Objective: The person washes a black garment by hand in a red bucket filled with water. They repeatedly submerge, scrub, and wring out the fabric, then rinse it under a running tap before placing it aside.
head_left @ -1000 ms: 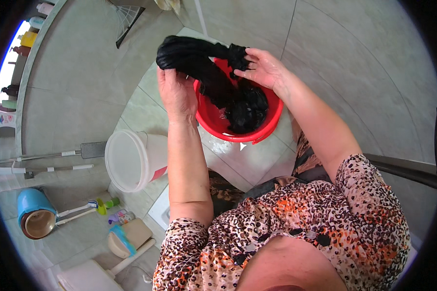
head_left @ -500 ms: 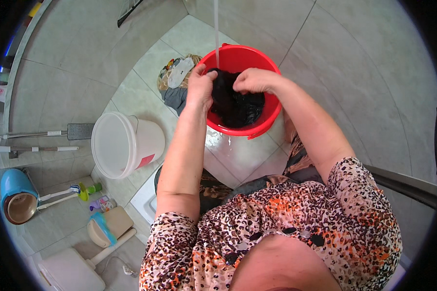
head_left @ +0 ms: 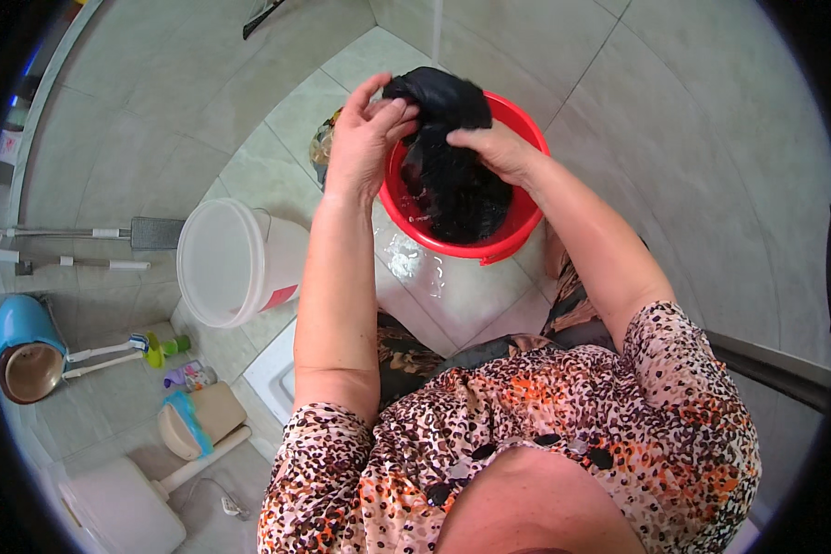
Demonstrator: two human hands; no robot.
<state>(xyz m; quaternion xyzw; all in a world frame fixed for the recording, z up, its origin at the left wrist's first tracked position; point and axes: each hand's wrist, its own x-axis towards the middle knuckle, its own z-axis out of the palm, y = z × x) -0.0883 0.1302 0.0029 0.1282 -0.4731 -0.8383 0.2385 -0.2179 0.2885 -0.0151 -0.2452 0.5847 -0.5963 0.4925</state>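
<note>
A wet black garment hangs between my hands over the red bucket, its lower part bunched inside. My left hand grips the cloth's upper left edge, fingers curled on it. On the other side my right hand holds a fold, thumb pressed along it. The raised cloth covers the bucket's far rim. What kind of garment it is cannot be made out.
Left of the bucket stands a white plastic pail. A patterned cloth heap shows partly behind my left arm. A thin water stream falls beyond the bucket. Wet floor tiles glisten in front. Cleaning brushes stand at the left.
Both hands have lifted part of the black garment up out of the bucket toward its far rim. The cloth now hides where the water lands. The view has shifted slightly.
</note>
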